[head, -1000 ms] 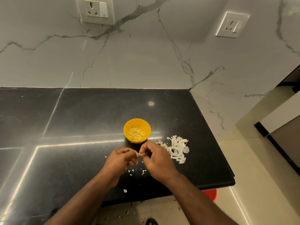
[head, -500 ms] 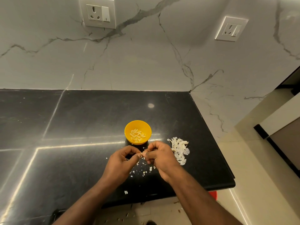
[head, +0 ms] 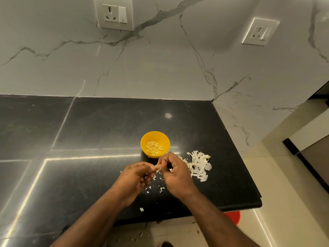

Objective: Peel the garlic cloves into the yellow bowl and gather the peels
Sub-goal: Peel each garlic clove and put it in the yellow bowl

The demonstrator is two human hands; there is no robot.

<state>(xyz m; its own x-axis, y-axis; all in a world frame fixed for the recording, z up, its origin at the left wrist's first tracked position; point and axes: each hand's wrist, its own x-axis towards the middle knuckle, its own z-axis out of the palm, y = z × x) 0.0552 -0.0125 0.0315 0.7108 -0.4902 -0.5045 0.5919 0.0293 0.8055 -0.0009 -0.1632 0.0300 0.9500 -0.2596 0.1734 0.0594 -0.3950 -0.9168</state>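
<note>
A small yellow bowl (head: 164, 139) stands on the black counter (head: 89, 132) and holds several peeled garlic cloves (head: 154, 147). Just in front of it my left hand (head: 135, 179) and my right hand (head: 175, 172) meet, both pinching one small garlic clove (head: 157, 166) between their fingertips. Most of the clove is hidden by my fingers. A heap of white peels (head: 198, 165) lies to the right of my right hand. Small peel scraps (head: 156, 188) are scattered on the counter below my hands.
The counter's right edge and front corner (head: 256, 202) are close to the peel heap. A marble wall with two sockets (head: 114, 14) rises behind. A red object (head: 233, 217) sits on the floor below the counter, where more peel scraps lie.
Both hands have stayed together on the clove, shifting slightly toward the bowl. More small peel scraps lie on the counter under them.
</note>
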